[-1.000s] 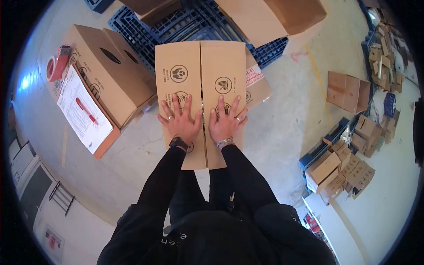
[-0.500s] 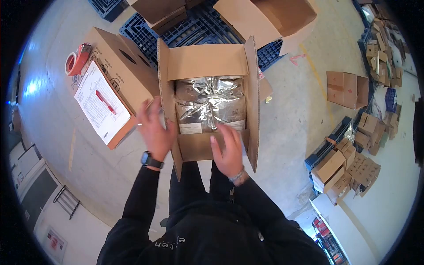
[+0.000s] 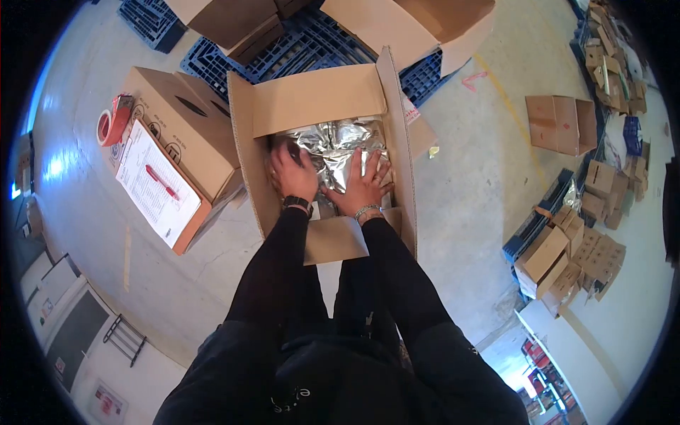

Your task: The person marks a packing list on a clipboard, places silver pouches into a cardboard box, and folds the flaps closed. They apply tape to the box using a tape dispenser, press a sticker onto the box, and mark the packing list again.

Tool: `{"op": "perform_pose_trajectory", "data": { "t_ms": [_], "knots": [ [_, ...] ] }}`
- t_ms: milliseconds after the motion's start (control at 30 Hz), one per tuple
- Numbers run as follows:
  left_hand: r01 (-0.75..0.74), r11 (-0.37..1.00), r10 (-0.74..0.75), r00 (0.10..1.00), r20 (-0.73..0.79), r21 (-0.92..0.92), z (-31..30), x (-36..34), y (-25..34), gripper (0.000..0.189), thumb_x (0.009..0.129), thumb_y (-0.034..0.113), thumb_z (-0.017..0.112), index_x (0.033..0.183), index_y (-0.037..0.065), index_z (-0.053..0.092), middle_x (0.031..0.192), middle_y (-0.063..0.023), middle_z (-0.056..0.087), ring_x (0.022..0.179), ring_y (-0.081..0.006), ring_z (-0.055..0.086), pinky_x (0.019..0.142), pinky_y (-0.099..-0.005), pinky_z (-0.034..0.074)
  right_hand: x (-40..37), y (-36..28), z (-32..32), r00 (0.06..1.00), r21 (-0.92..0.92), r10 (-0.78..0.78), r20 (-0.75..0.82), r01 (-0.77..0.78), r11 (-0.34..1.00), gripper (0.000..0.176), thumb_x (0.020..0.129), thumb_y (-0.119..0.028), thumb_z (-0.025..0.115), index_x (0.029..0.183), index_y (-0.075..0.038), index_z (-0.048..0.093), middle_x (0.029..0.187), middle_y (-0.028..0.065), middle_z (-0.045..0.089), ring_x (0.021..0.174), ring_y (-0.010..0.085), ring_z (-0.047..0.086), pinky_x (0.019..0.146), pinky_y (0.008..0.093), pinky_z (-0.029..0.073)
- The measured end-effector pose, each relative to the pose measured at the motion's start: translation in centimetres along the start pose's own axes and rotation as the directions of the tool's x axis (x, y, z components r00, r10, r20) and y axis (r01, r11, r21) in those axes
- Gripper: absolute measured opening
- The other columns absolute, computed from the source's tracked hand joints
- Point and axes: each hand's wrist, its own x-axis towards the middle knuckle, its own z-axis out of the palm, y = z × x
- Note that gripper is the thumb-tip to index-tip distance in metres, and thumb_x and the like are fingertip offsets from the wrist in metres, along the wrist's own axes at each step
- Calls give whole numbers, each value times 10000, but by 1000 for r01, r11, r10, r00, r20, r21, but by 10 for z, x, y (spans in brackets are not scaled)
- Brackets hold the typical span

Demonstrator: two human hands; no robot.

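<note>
An upright cardboard box [image 3: 319,88] with its flaps raised stands in front of me. Inside it lie several shiny silver foil bags [image 3: 341,138], packed side by side. My left hand [image 3: 293,172] rests on the bags at the left of the box, fingers spread and partly in the gap by the wall. On the right-hand bags my right hand [image 3: 361,185] lies with its fingers apart. Neither hand grips anything. My hands and forearms cover the lower bags and part of the near flap [image 3: 336,239].
On the left, a closed carton [image 3: 180,117] carries a clipboard with papers [image 3: 157,188], a red pen [image 3: 162,182] and a red tape dispenser [image 3: 114,122]. Behind are blue pallets [image 3: 301,53] with open cartons [image 3: 418,32]. Another open box [image 3: 559,125] sits on the floor at right.
Both hands have moved forward and down into the box, onto the foil bags. The left came in from outside the left flap. The near flap has shifted, and the camera view has moved slightly.
</note>
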Motion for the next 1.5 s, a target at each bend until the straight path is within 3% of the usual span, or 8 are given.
{"op": "perform_pose_trajectory", "data": {
  "t_ms": [100, 400, 600, 867, 967, 1067, 1233, 1500],
  "knots": [
    [-81, 993, 57, 963, 262, 80, 15, 1, -16, 642, 955, 377, 470, 1498, 101, 270, 1495, -247, 300, 1407, -437, 230, 1111, -589, 222, 6, 5, 15, 1000, 4, -16, -26, 16, 1000, 1053, 803, -595, 652, 1556, -184, 41, 1585, 259, -45, 1419, 562, 8, 1006, 790, 152],
    [-33, 980, -23, 961, 274, 198, 25, 15, -15, 668, 979, 427, 373, 1533, 100, 193, 1525, -267, 257, 1446, -436, 148, 1112, -655, 120, 34, -18, 16, 998, 79, -6, -58, 11, 997, 772, 979, -504, 408, 1554, -169, 16, 1566, 305, -62, 1393, 608, -15, 1019, 780, 126],
    [-40, 999, 32, 978, 206, 32, 16, -2, -13, 712, 949, 443, 461, 1512, 67, 243, 1514, -265, 288, 1439, -427, 188, 1126, -628, 116, 21, 10, 18, 998, 92, -57, -3, 57, 994, 779, 973, -508, 412, 1558, -197, 1, 1577, 275, -91, 1411, 577, -37, 1028, 780, 112],
    [200, 928, -193, 980, 53, -316, 14, -30, -31, 641, 952, 346, 488, 1467, 14, 300, 1525, -242, 294, 1441, -399, 211, 1141, -575, 178, 7, 25, 19, 982, 185, -189, -32, 191, 964, 703, 1008, -446, 357, 1557, -159, 25, 1575, 284, -86, 1410, 578, -50, 1034, 766, 118],
    [259, 959, -281, 913, 295, 113, 9, -40, -25, 696, 964, 365, 456, 1519, 44, 186, 1582, -221, 159, 1476, -376, 110, 1146, -602, 129, -1, 31, 15, 976, 243, -218, -30, 218, 945, 691, 1010, -432, 358, 1556, -150, 42, 1578, 281, -75, 1414, 570, -50, 1043, 755, 115],
    [260, 959, -283, 910, 304, 116, 7, -38, -24, 714, 966, 377, 452, 1529, 49, 162, 1587, -225, 140, 1476, -378, 100, 1149, -600, 114, -1, 35, 13, 977, 272, -212, -30, 212, 939, 692, 1008, -430, 370, 1557, -163, 43, 1581, 275, -66, 1419, 562, -47, 1055, 745, 99],
    [260, 966, -253, 939, 233, 1, -3, -72, -32, 768, 907, 270, 554, 1519, 17, 163, 1570, -270, 146, 1463, -422, 118, 1150, -591, 116, -20, 61, -3, 954, 503, -235, -184, 297, 812, 630, 1044, -338, 310, 1528, 7, 98, 1578, 287, 60, 1477, 406, 44, 1194, 434, 71],
    [168, 983, -138, 939, 314, -70, -54, -134, -12, 742, 873, 167, 599, 1483, -18, 219, 1549, -292, 169, 1435, -456, 167, 1152, -542, 171, -39, 69, -25, 965, 578, -249, -83, 250, 777, 633, 1054, -370, 274, 1536, -14, 71, 1595, 247, 42, 1489, 358, 21, 1198, 402, 79]
  ]
}}
